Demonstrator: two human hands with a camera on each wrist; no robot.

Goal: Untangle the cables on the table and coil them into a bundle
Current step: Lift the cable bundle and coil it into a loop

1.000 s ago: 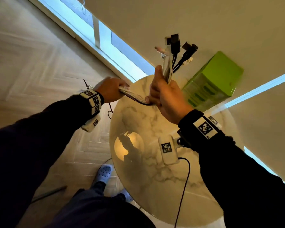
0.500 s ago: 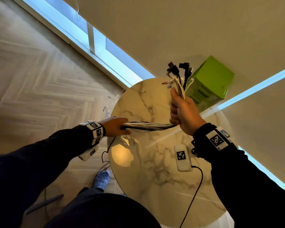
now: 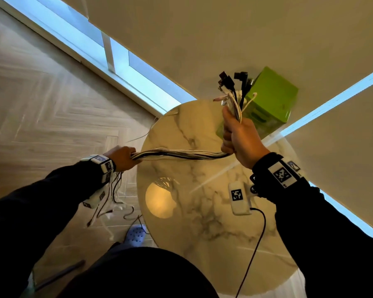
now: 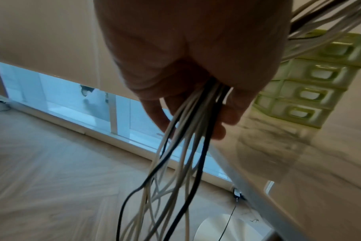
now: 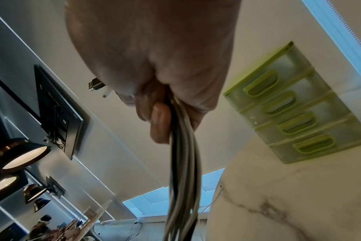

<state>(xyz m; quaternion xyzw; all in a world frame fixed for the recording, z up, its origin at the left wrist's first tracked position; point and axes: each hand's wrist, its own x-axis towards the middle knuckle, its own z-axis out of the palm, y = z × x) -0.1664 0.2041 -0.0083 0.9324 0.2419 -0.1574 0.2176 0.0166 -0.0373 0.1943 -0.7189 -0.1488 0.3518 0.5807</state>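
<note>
A bunch of white and black cables (image 3: 181, 153) stretches level above the round marble table (image 3: 202, 222). My right hand (image 3: 238, 134) grips the bunch near its plug ends (image 3: 233, 87), which stick up above the fist. My left hand (image 3: 122, 158) grips the bunch past the table's left edge. From that fist the loose cable tails (image 4: 175, 171) hang down toward the floor. In the right wrist view the cables (image 5: 183, 171) run down out of my curled fingers (image 5: 159, 124).
A green plastic drawer unit (image 3: 269, 100) stands at the far edge of the table, just behind my right hand. A lamp's reflection (image 3: 160, 198) glows on the tabletop. A black wire (image 3: 252, 254) runs from my right wrist device. Wood floor (image 3: 41, 104) lies left, my blue shoe (image 3: 136, 235) below.
My left hand has slid leftward along the bunch, away from the right hand, and past the table edge. The stretch of cable between my hands has grown longer and straighter.
</note>
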